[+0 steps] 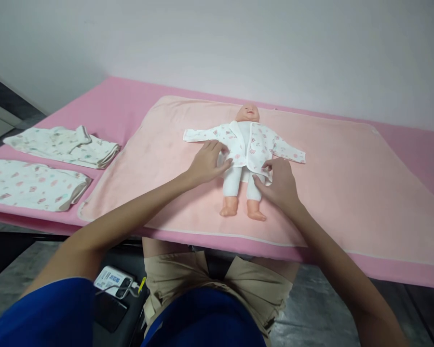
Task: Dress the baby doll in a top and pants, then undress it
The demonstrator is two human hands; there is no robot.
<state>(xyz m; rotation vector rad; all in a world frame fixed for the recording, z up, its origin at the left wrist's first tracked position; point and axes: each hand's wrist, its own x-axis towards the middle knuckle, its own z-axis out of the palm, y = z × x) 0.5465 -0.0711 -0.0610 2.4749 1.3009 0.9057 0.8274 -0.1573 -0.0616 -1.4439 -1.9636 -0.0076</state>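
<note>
A baby doll [247,113] lies on its back, dressed in a white long-sleeved baby jacket [261,140] with a small pink print. The jacket's two front panels meet at the lower middle, and its sleeves spread out to both sides. White cloth covers the doll's legs, leaving its feet bare. At the jacket's lower left side is my left hand [207,164], thumb and fingers apart, fingertips against the cloth. My right hand [280,182] touches the lower right hem, fingers bent and the thumb held apart from them over the doll's leg.
Beneath the doll is a peach blanket [347,193] on a pink-covered table [123,99]. Two folded printed garments, one upper [61,147] and one lower [32,185], lie at the left. Below the table edge, a white device [112,280] with a cable rests beside a dark phone [110,311].
</note>
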